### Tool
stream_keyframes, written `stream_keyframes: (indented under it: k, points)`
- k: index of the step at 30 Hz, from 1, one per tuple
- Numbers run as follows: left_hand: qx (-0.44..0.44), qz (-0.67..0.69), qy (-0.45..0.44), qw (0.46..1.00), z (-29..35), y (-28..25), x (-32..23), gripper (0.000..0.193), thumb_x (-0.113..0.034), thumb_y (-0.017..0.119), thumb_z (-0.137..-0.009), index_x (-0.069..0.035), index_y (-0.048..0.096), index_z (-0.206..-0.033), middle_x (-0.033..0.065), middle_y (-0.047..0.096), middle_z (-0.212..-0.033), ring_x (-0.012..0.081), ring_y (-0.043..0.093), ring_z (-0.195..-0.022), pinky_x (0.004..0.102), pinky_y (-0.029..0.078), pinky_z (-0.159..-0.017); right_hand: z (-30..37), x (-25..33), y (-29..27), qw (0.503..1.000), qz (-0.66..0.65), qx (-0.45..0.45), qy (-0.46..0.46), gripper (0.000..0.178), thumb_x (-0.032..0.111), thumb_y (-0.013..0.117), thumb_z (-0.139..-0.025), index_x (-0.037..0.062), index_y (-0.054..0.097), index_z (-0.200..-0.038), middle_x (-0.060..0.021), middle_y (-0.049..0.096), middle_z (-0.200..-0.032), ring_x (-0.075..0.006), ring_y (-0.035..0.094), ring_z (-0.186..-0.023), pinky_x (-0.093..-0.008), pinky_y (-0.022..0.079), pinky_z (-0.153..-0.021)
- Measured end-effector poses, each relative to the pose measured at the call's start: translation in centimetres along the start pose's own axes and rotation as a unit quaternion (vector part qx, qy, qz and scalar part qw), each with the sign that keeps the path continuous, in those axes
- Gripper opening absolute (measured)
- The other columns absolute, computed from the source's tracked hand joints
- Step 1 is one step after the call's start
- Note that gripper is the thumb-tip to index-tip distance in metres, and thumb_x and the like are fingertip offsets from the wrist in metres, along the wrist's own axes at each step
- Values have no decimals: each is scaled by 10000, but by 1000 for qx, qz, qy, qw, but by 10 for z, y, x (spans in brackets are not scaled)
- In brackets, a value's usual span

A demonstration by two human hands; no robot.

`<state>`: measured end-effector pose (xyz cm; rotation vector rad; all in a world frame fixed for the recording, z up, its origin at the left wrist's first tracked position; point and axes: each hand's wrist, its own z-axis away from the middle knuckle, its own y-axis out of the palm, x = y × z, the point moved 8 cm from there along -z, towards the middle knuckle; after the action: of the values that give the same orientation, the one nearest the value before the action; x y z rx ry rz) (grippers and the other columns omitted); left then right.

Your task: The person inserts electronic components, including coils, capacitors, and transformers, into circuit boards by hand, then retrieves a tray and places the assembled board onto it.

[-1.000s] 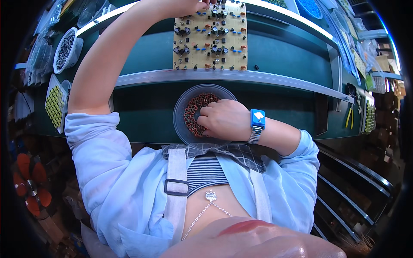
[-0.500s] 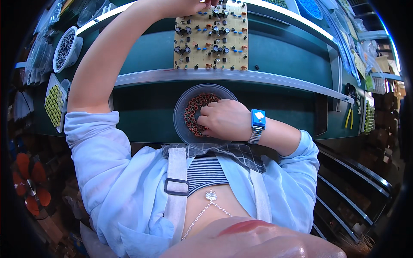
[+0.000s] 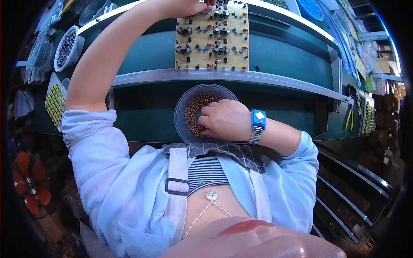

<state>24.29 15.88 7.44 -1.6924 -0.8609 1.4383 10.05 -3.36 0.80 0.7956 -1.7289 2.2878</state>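
Note:
My left hand [image 3: 188, 7] reaches over the far left corner of a tan circuit board [image 3: 200, 45], cut off by the upper edge of the view. Its fingertips are pinched together close above the board; what they hold is too small to make out. Capacitors and other small parts stand in rows on the board. Nearer to me, my right hand [image 3: 223, 120] dips into a clear round plastic bowl [image 3: 180, 127] of small ring-shaped coils [image 3: 198, 105], orange-red and dark. Its fingers are curled among the coils, the tips mostly hidden. A blue wrist strap [image 3: 258, 118] circles that wrist.
Metal rails [image 3: 284, 84] cross the green bench in front of and behind the board. A white tub of metal pins [image 3: 68, 48] and a tray of yellow-green parts [image 3: 54, 103] stand left. Yellow-handled pliers [image 3: 349, 118] lie right. A small black part [image 3: 257, 67] lies beside the board.
My left forearm and sleeve have shifted slightly left, while its fingers stay at the board's far corner. My right hand remains in the bowl.

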Motion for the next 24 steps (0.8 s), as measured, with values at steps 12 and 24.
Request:
stream_keyframes:
  k: [12,24]
  points:
    - [-92,-149,112,978,6,1,-13,117,-133,672,-791,-52,591,-812,127,622,-738,331,610,-727,389,483,-685,3,6,-15,995,-8,-88,-40,230,270,694,-781,66,627,-863,-75,616,-847,-239,623,-849,-361,505,-753]
    - [137,62,232,961,155,60,-126,323,-300,756,-693,-97,603,-893,52,601,-899,256,585,-838,371,447,-737,70,-55,-13,926,-199,-156,279,264,269,629,-872,30,577,-773,-109,593,-695,-258,586,-580,-325,477,-574]
